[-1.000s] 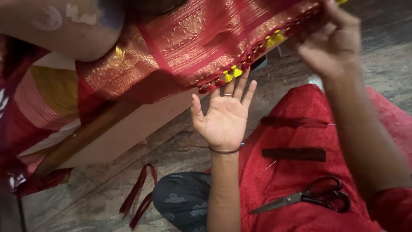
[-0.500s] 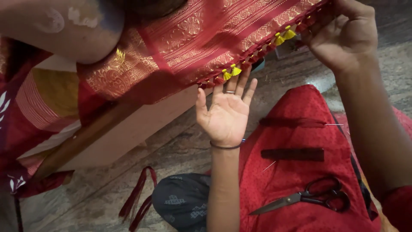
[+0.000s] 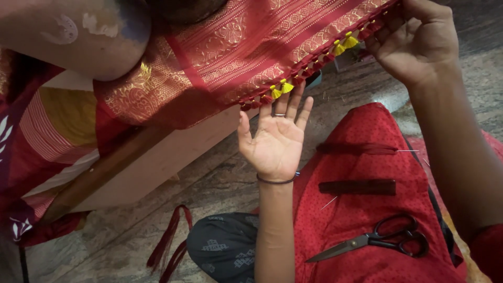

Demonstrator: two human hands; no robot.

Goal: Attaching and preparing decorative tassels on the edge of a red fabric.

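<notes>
A red and gold woven cloth (image 3: pixel 251 47) stretches across the top of the view, its lower edge trimmed with small red and yellow tassels (image 3: pixel 285 86). My left hand (image 3: pixel 275 139) is flat and palm-up just below that edge, fingers spread, fingertips touching the tassels. A thin dark band circles its wrist. My right hand (image 3: pixel 416 39) is closed on the tasselled edge of the cloth at the upper right, pulling it taut.
Black-handled scissors (image 3: pixel 382 242) lie on the red fabric (image 3: pixel 361 220) over my lap, beside two dark red thread bundles (image 3: pixel 357 187) and loose needles. A pale wooden frame (image 3: pixel 157 157) holds the cloth. A red thread hank (image 3: pixel 170 241) lies on the stone floor.
My right hand went from open near the cloth's edge to closed on it. My left hand rose slightly, bringing its fingertips up to the tassels.
</notes>
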